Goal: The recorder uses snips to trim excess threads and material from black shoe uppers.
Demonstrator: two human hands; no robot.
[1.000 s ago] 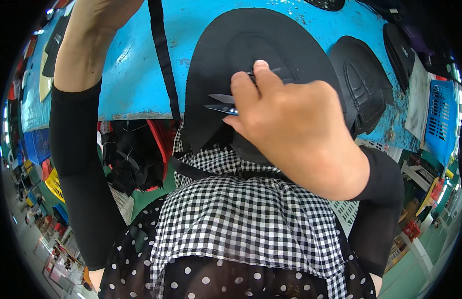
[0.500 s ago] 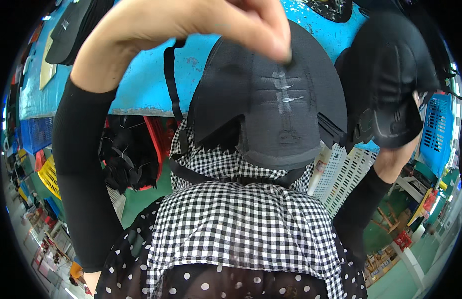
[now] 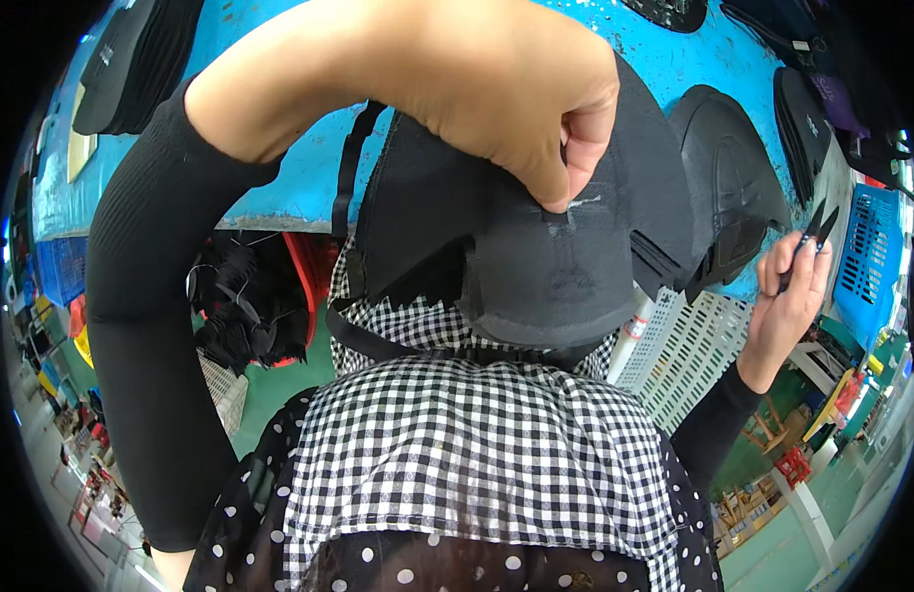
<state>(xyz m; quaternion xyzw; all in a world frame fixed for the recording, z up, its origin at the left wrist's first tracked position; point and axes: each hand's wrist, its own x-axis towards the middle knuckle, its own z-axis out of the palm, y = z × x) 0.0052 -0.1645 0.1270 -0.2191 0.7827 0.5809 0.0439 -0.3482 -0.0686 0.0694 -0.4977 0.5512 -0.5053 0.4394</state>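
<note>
Arching in over the black panel [image 3: 546,296], the left hand [image 3: 496,89] has thumb and finger together at the tips, right down on the surface beside some pale marks [image 3: 585,201]; whether a thread or a fold of cloth is caught between them, I cannot tell. Over on the right, well apart, the right hand [image 3: 782,306] is clamped on small scissors [image 3: 818,235], blades parted and points turned to the far side. And the panel itself? It's centre stage, lying over the near edge of the blue bench [image 3: 309,187], its near flap reaching toward the checked apron [image 3: 457,434], a red bin [image 3: 314,281] to the left and a white crate [image 3: 694,345] to the right. Layered edges [image 3: 659,259] show at its near right, so it looks like several pieces together, and I'd judge those liable to slide on one another. Light, I'd say, padded and bendable rather than stiff, and that matte face should give fingers decent purchase; hardly fragile, though a sharp tip could nick it. Best hold? The broad curved rim on the right, or flat fingers on the near flap. For the scissors, light but rigid by the look of them, it's the handles, clear of those points.
</note>
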